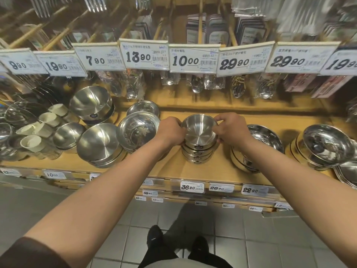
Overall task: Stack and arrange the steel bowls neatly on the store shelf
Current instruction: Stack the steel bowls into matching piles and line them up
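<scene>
Seen from the head camera, both hands grip the top bowl (pixel 199 130) of a short stack of steel bowls (pixel 199 153) standing mid-shelf, nearer the front edge than the back. The left hand (pixel 171 132) curls its fingers round the bowl's left rim; the right hand (pixel 230 130) pinches the right rim, thumb at the top and fingers low. On the wooden shelf (pixel 173 169), wider bowls (pixel 138 131) lean just left of the stack, another pile of bowls (pixel 258 146) sits to its right, and white cups (pixel 38 130) crowd the left end. Price tags (pixel 192 187) line the front edge.
</scene>
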A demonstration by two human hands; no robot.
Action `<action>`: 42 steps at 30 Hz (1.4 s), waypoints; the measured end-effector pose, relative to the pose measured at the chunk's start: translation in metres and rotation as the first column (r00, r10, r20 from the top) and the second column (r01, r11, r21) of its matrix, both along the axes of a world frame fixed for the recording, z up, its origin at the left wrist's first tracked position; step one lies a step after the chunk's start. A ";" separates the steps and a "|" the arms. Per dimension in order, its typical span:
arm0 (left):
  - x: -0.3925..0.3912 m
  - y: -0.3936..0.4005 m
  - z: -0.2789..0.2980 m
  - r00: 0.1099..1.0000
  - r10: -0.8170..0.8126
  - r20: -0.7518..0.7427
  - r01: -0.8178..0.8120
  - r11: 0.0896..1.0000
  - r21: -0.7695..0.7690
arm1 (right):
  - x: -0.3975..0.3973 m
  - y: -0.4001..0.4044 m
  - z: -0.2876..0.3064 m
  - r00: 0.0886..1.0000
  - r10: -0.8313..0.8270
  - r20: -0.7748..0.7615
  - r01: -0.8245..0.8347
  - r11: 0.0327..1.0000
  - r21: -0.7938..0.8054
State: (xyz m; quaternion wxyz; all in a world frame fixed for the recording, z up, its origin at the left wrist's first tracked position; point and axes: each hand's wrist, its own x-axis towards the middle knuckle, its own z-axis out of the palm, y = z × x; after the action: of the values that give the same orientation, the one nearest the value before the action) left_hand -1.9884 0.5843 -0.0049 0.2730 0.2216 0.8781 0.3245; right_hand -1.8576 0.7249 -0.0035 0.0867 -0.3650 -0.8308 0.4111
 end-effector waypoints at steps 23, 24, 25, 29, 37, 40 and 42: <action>-0.007 -0.088 0.056 0.986 0.146 -0.078 -0.136 0.984 0.118 | 0.006 -0.031 0.037 0.991 -0.063 -0.119 0.062 0.998 -0.012; -0.011 -0.103 0.062 0.982 0.181 -0.054 -0.171 0.975 0.145 | 0.000 -0.043 0.042 0.989 -0.054 -0.139 0.049 0.998 -0.038; -0.015 -0.118 0.068 0.977 0.208 -0.038 -0.200 0.966 0.164 | -0.008 -0.056 0.046 0.989 -0.038 -0.142 0.029 0.998 -0.064; -0.044 -0.178 0.079 0.950 0.304 -0.079 -0.288 0.944 0.163 | -0.048 -0.108 0.053 0.982 0.098 -0.162 -0.120 0.985 -0.127; -0.135 -0.294 0.061 0.884 0.467 -0.001 -0.460 0.871 0.173 | -0.167 -0.183 0.042 0.970 0.209 -0.128 -0.233 0.946 -0.225; -0.184 -0.326 0.051 0.875 0.484 -0.009 -0.478 0.867 0.138 | -0.232 -0.205 0.027 0.981 0.172 -0.089 -0.191 0.941 -0.278; -0.218 -0.338 0.047 0.887 0.463 0.001 -0.460 0.881 0.116 | -0.274 -0.216 0.015 0.991 0.123 -0.043 -0.130 0.936 -0.326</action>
State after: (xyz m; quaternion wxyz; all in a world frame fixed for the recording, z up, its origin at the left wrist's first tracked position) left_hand -2.2059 0.2461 0.0421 0.1632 0.0258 0.8894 0.4263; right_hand -2.1311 0.5092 0.0119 0.0071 -0.3156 -0.7717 0.5522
